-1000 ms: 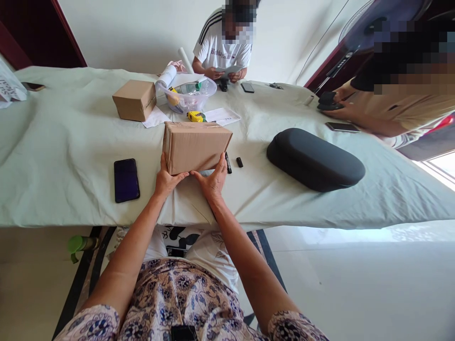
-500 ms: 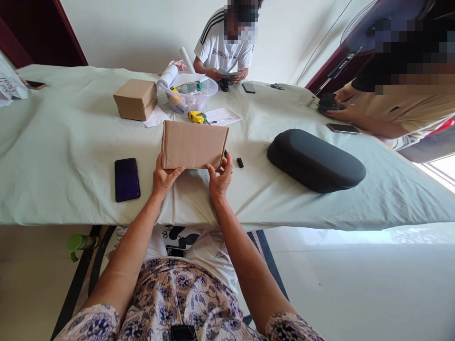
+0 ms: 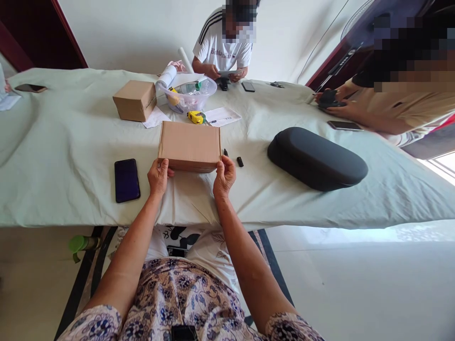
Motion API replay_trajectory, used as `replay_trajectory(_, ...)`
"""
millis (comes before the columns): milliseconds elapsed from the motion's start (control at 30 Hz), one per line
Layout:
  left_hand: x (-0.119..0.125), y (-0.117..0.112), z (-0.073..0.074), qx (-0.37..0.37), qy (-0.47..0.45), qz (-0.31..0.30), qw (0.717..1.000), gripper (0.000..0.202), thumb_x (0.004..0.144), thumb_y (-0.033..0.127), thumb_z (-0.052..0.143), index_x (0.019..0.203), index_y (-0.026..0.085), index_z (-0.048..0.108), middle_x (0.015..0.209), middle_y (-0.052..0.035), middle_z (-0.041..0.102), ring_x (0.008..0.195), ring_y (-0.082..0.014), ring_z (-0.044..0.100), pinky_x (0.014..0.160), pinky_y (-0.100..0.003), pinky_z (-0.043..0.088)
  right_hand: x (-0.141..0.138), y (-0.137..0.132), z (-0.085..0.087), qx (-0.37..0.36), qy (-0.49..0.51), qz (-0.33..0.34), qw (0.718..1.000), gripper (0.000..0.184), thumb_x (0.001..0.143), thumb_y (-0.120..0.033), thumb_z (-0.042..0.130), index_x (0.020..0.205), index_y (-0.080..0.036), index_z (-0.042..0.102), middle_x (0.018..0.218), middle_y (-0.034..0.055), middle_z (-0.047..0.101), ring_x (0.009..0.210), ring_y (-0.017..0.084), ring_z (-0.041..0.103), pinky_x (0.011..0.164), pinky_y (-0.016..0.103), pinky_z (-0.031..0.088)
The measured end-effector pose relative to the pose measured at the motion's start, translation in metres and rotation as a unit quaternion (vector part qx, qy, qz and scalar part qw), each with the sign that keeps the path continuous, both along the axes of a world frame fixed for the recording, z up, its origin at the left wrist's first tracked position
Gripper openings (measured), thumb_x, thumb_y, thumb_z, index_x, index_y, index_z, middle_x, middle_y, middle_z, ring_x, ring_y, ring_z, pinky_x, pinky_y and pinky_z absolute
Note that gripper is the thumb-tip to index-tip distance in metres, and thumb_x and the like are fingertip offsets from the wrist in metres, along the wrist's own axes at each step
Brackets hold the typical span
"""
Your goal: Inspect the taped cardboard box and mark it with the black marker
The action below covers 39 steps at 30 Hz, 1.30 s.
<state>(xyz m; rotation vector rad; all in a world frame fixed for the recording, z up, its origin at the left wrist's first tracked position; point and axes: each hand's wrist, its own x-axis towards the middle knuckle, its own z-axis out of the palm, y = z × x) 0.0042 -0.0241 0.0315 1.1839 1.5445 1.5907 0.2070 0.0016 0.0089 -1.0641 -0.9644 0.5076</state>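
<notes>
A brown cardboard box [image 3: 190, 143] is held between my two hands over the near middle of the table, its top face tipped toward me. My left hand [image 3: 159, 176] grips the near left corner, thumb against the front side and fingers partly hidden. At the near right corner, my right hand [image 3: 224, 176] pinches the edge with thumb and fingers. Just beyond my right hand lie a black pen [image 3: 225, 152], partly hidden, and a small black cap-like piece [image 3: 240, 162]. To the left of my left hand lies a dark phone [image 3: 127, 180].
A black oblong case [image 3: 317, 158] sits to the right. Farther back are a second cardboard box [image 3: 134, 100], a plastic basin [image 3: 192, 101] of odds and ends, a yellow tape measure [image 3: 196, 117] and papers [image 3: 223, 116]. Two people sit at the far side and the right.
The box has tilted, so its front side now shows below the top face, and it has shifted slightly left. Both hands have changed their hold to its near corners.
</notes>
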Motion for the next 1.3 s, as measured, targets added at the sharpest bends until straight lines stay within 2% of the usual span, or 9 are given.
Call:
replay_trajectory(200, -0.004, -0.002, 0.001, -0.026, 0.155, 0.060, 0.986, 0.059, 0.095, 0.070, 0.039, 0.075, 0.022, 0.066, 0.050, -0.0010, 0.058, 0.053, -0.0194, 0.061, 0.064, -0.032, 0.048, 0.000, -0.001, 0.003, -0.011, -0.014, 0.002, 1.000, 0.038, 0.087, -0.049, 0.060, 0.112, -0.020, 0.064, 0.106, 0.0068, 0.066, 0.098, 0.018, 0.062, 0.087, 0.034, 0.052)
replay_trajectory(367, -0.008, 0.001, -0.006, 0.010, 0.254, 0.159, 0.954, 0.063, 0.092, 0.073, 0.042, 0.081, 0.018, 0.072, 0.076, -0.0108, 0.067, 0.081, -0.0271, 0.066, 0.078, -0.039, 0.049, 0.000, -0.002, 0.004, -0.020, -0.030, -0.003, 0.999, 0.037, 0.090, -0.049, 0.055, 0.112, -0.021, 0.063, 0.106, 0.0069, 0.065, 0.096, 0.018, 0.061, 0.087, 0.034, 0.050)
replay_trajectory(500, -0.011, 0.006, -0.011, 0.038, 0.241, 0.175, 0.954, 0.057, 0.092, 0.069, 0.047, 0.083, 0.018, 0.071, 0.094, -0.0136, 0.068, 0.098, -0.0281, 0.066, 0.091, -0.040, 0.049, 0.000, -0.002, 0.004, -0.024, -0.033, 0.007, 0.999, 0.038, 0.089, -0.052, 0.055, 0.109, -0.020, 0.063, 0.104, 0.0063, 0.066, 0.092, 0.017, 0.060, 0.085, 0.032, 0.050)
replay_trajectory(633, -0.012, 0.008, -0.012, 0.004, 0.217, 0.140, 0.966, 0.049, 0.097, 0.059, 0.044, 0.088, 0.018, 0.068, 0.092, -0.0133, 0.071, 0.094, -0.0285, 0.068, 0.090, -0.041, 0.050, -0.001, -0.002, 0.004, -0.052, -0.042, 0.020, 0.998, 0.039, 0.086, -0.055, 0.058, 0.099, -0.018, 0.063, 0.094, 0.0049, 0.065, 0.086, 0.017, 0.059, 0.081, 0.032, 0.049)
replay_trajectory(733, -0.012, 0.008, -0.012, -0.003, 0.208, 0.147, 0.967, 0.045, 0.096, 0.057, 0.045, 0.089, 0.018, 0.067, 0.094, -0.0140, 0.072, 0.096, -0.0292, 0.069, 0.090, -0.041, 0.050, -0.001, -0.002, 0.003, -0.070, -0.053, 0.036, 0.995, 0.041, 0.085, -0.057, 0.058, 0.098, -0.018, 0.061, 0.090, 0.0039, 0.065, 0.082, 0.016, 0.058, 0.079, 0.031, 0.048)
replay_trajectory(933, -0.012, 0.008, -0.014, 0.004, 0.204, 0.140, 0.969, 0.044, 0.097, 0.056, 0.045, 0.086, 0.019, 0.067, 0.091, -0.0128, 0.073, 0.092, -0.0280, 0.069, 0.086, -0.039, 0.051, 0.000, -0.004, -0.002, -0.152, -0.146, 0.006, 0.978, 0.040, 0.084, -0.061, 0.055, 0.088, -0.021, 0.060, 0.083, 0.0022, 0.066, 0.075, 0.017, 0.055, 0.074, 0.031, 0.044)
replay_trajectory(1033, -0.014, 0.009, -0.014, 0.015, 0.194, 0.158, 0.968, 0.043, 0.097, 0.055, 0.044, 0.087, 0.019, 0.067, 0.091, -0.0121, 0.073, 0.091, -0.0266, 0.069, 0.087, -0.038, 0.051, 0.000, -0.004, 0.001, -0.141, -0.129, 0.009, 0.981, 0.044, 0.082, -0.064, 0.057, 0.084, -0.021, 0.059, 0.078, 0.0006, 0.063, 0.072, 0.016, 0.053, 0.072, 0.031, 0.044)
replay_trajectory(1167, -0.014, 0.007, -0.011, 0.066, 0.171, 0.157, 0.971, 0.045, 0.096, 0.059, 0.046, 0.094, 0.019, 0.067, 0.095, -0.0100, 0.071, 0.090, -0.0224, 0.067, 0.083, -0.034, 0.052, -0.001, -0.005, 0.007, -0.098, -0.073, 0.002, 0.992, 0.043, 0.082, -0.064, 0.059, 0.082, -0.021, 0.058, 0.071, -0.0032, 0.054, 0.068, 0.014, 0.049, 0.068, 0.028, 0.043)
replay_trajectory(1300, -0.010, 0.004, -0.007, 0.112, 0.164, 0.137, 0.971, 0.049, 0.093, 0.064, 0.050, 0.101, 0.019, 0.065, 0.106, -0.0118, 0.069, 0.102, -0.0227, 0.067, 0.086, -0.033, 0.054, -0.001, -0.006, 0.010, -0.053, -0.050, -0.026, 0.997, 0.041, 0.083, -0.062, 0.059, 0.080, -0.022, 0.056, 0.072, -0.0036, 0.051, 0.069, 0.013, 0.048, 0.068, 0.027, 0.044)
